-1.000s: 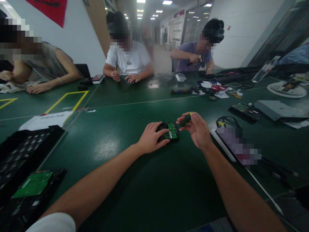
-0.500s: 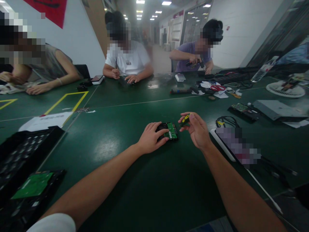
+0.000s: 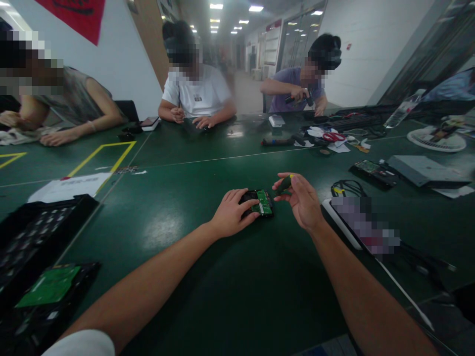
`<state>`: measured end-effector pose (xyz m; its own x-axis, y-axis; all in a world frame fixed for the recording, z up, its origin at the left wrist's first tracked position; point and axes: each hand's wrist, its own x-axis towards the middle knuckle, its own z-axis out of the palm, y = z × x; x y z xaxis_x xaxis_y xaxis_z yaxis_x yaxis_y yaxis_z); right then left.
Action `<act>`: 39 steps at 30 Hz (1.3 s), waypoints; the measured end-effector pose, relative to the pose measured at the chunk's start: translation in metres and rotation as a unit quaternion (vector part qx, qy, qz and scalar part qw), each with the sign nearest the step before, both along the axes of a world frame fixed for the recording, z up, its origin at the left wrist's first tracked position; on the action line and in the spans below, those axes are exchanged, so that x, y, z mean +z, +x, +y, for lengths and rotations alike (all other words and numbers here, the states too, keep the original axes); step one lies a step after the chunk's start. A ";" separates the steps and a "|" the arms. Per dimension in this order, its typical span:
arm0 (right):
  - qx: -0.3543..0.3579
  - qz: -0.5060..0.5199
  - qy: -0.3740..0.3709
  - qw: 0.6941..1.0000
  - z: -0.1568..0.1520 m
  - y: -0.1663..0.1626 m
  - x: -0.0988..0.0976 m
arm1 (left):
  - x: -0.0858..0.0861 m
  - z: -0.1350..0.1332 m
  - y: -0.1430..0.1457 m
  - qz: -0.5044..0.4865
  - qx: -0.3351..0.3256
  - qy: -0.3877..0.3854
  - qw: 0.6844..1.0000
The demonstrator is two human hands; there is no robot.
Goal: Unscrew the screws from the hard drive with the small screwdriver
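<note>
A small hard drive (image 3: pixel 264 203) with a green circuit board lies on the table in front of me. My left hand (image 3: pixel 233 212) grips it from the left, fingers over its far side and thumb along the near edge. Just right of the drive, my right hand (image 3: pixel 302 200) pinches a screwdriver (image 3: pixel 284 185) by its dark handle, which has a yellow spot at the top. The screwdriver leans down to the left. Its tip is too small to make out.
On the left stand a black slotted tray (image 3: pixel 79 205) and another board-topped drive (image 3: pixel 52 287). To the right lie a phone on a white holder (image 3: pixel 345 227), a cable coil (image 3: pixel 349 188), another hard drive (image 3: pixel 373 173) and a grey metal case (image 3: pixel 423 170). Several people sit across the table.
The screwdriver handle has turned between my right fingers: its yellow stripe faced me before, and now a dark side shows. My left hand and the drive stay put.
</note>
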<state>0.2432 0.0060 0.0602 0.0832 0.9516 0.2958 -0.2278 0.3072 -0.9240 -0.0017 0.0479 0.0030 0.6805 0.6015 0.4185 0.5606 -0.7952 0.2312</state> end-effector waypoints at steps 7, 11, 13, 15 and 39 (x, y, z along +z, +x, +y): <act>0.002 0.001 -0.002 1.000 -0.001 -0.001 0.001 | 0.000 0.000 0.000 -0.004 -0.003 0.000 1.000; 0.019 0.028 -0.014 0.999 -0.001 -0.001 0.002 | 0.000 0.001 -0.001 0.001 -0.002 0.001 1.000; 0.020 0.032 -0.021 0.999 0.000 0.000 0.003 | 0.000 0.001 -0.001 0.006 0.000 0.002 1.000; 0.009 0.024 -0.017 1.000 0.000 0.000 0.003 | 0.000 0.001 -0.001 0.008 -0.001 0.002 1.000; -0.034 -0.021 0.002 0.999 -0.004 -0.004 0.005 | -0.001 0.001 0.000 0.010 0.003 -0.003 1.000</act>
<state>0.2393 0.0021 0.0653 0.1359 0.9428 0.3045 -0.1671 0.3247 -0.9309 -0.0021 0.0492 0.0022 0.6852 0.6083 0.4006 0.5700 -0.7902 0.2251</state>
